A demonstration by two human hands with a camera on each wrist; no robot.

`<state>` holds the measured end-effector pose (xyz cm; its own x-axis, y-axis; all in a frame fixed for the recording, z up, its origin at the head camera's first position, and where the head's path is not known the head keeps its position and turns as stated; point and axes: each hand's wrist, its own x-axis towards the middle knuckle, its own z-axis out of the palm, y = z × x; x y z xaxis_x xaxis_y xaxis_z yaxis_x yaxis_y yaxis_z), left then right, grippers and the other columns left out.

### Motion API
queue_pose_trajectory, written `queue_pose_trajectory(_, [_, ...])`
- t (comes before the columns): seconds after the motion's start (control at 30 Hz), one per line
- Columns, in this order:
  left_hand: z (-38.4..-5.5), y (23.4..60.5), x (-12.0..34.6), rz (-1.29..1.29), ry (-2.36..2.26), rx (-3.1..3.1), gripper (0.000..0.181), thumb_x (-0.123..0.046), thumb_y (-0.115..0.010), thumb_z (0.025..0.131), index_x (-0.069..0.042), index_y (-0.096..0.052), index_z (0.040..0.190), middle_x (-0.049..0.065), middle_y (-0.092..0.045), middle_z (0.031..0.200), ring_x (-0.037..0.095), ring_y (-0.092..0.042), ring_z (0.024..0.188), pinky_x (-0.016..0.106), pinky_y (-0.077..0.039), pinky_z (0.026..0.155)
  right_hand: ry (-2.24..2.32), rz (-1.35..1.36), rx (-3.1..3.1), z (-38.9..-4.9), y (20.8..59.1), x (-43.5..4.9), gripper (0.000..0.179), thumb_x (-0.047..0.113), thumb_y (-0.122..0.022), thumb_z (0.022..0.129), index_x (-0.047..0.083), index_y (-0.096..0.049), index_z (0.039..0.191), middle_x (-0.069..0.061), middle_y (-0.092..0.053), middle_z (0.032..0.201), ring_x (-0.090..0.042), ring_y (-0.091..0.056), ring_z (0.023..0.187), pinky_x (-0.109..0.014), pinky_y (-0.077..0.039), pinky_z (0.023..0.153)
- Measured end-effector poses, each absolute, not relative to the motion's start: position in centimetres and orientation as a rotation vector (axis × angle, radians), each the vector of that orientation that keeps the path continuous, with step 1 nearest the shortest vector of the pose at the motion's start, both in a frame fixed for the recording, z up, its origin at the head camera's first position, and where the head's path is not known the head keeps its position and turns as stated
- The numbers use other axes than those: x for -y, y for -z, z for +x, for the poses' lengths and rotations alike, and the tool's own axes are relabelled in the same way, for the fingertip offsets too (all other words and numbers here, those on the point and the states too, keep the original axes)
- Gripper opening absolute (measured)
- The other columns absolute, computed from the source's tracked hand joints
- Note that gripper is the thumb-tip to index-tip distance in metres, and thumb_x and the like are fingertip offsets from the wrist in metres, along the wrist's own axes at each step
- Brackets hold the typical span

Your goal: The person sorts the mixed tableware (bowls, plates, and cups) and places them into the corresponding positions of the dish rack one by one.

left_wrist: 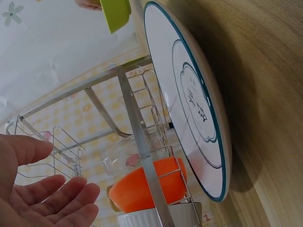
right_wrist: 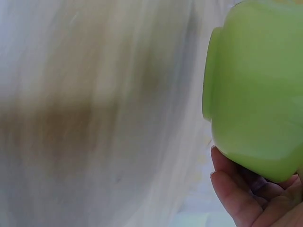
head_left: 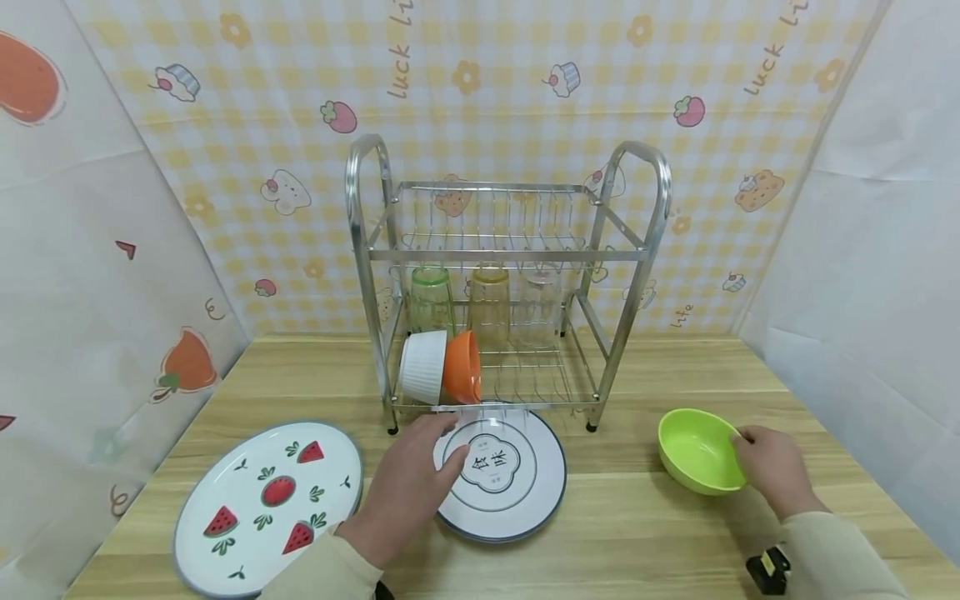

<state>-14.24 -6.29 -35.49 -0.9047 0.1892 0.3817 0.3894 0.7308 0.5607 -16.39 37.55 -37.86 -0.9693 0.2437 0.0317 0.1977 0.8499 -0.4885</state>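
At the right of the head view, my right hand point(head_left: 772, 468) grips the side of a lime-green bowl point(head_left: 696, 450), its mouth facing up and slightly tilted. The right wrist view shows the fingers point(right_wrist: 232, 194) against the outside of the green bowl point(right_wrist: 260, 90). My left hand point(head_left: 412, 479) is empty, fingers parted, over the left edge of a white plate point(head_left: 536, 500) with a blue rim. In front of it, a white ribbed cup point(head_left: 423, 367) and an orange bowl point(head_left: 462, 367) lie on their sides on the lower tier of a metal dish rack point(head_left: 510, 256).
An oval plate with watermelon designs point(head_left: 251, 546) lies on the wooden table point(head_left: 622, 533) at the left. Green point(head_left: 432, 304), amber point(head_left: 489, 308) and clear point(head_left: 538, 308) glasses stand upside down at the rack's back. Patterned cloth point(head_left: 510, 75) hangs behind.
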Motion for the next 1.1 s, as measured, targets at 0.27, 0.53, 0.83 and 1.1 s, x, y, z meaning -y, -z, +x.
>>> queue_pose_trajectory(0.27, [-14.2, 35.4, 6.3, -0.428, 0.983, 2.664, 0.033, -0.016, -0.069, 0.089, -0.004, -0.063, 0.119, 0.007, -0.064, 0.115, 0.023, -0.061, 0.105, 0.04, -0.051, 0.09, -0.766, -0.225, 2.881, -16.4, 37.0, -34.1, 0.031, 0.006, -0.047, 0.093, -0.018, -0.062, 0.108, -0.028, -0.066, 0.094, -0.02, -0.055, 0.069, -0.031, -0.044, 0.058])
queue_pose_trajectory(0.53, [-14.1, 35.2, 6.2, -0.429, 1.003, 2.687, 0.032, -0.016, -0.068, 0.09, -0.005, -0.063, 0.119, 0.006, -0.065, 0.111, 0.022, -0.061, 0.101, 0.041, -0.051, 0.088, -0.803, -0.157, 2.855, -16.4, 37.1, -31.2, 0.027, 0.006, -0.051, 0.093, -0.015, -0.065, 0.105, -0.024, -0.068, 0.092, -0.02, -0.056, 0.071, -0.031, -0.046, 0.059])
queue_pose_trajectory(0.83, [-14.3, 35.1, 6.1, -0.433, 1.034, 2.711, 0.032, -0.018, -0.068, 0.09, -0.004, -0.063, 0.119, 0.006, -0.064, 0.112, 0.021, -0.06, 0.102, 0.04, -0.051, 0.089, -0.851, -0.131, 2.85, -16.1, 36.6, -28.7, 0.025, 0.005, -0.053, 0.094, -0.013, -0.066, 0.105, -0.022, -0.068, 0.093, -0.02, -0.057, 0.072, -0.031, -0.047, 0.061])
queue_pose_trajectory(1.1, [-14.4, 34.7, 5.5, -0.475, 1.076, 2.689, 0.031, -0.017, -0.068, 0.09, -0.004, -0.064, 0.118, 0.007, -0.065, 0.11, 0.023, -0.061, 0.101, 0.042, -0.051, 0.089, -0.84, -0.066, 2.847, -16.0, 35.7, -26.8, 0.02, 0.006, -0.055, 0.094, -0.008, -0.068, 0.098, -0.012, -0.066, 0.079, -0.017, -0.052, 0.066, -0.03, -0.044, 0.057])
